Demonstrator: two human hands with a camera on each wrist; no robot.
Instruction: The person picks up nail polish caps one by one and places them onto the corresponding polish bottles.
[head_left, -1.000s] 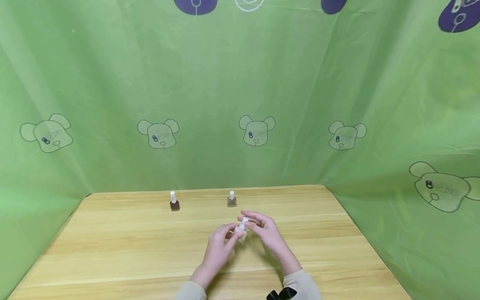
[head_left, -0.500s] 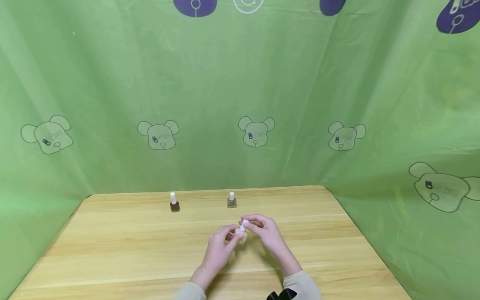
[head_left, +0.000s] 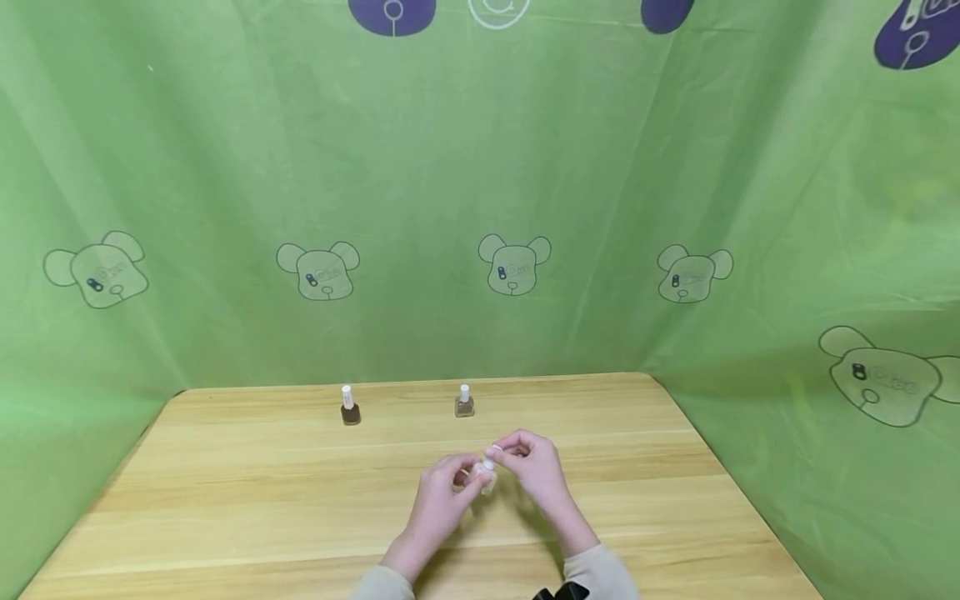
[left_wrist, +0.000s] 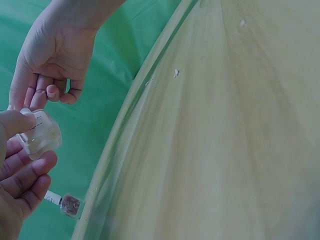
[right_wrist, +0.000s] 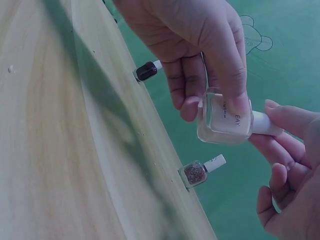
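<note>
A clear glass nail polish bottle [right_wrist: 222,120] with pale contents and a white cap [right_wrist: 267,125] is held between both hands above the table. My left hand [head_left: 438,500] grips the glass body, its thumb over the printed label. With thumb and fingers, my right hand [head_left: 542,472] pinches the white cap, which sits at the bottle's neck. In the left wrist view the bottle [left_wrist: 44,134] shows beside the left thumb, and the cap is hidden there.
Toward the table's [head_left: 262,500] back edge stand two more nail polish bottles, both upright with white caps: a dark one [head_left: 350,413] at left and a brownish glittery one [head_left: 464,406] nearer the middle. A green printed curtain [head_left: 420,167] surrounds the table.
My right hand has shifted slightly down, and its fingers have turned on the cap, covering more of it. The left hand still holds the bottle. The two standing bottles have stayed put.
</note>
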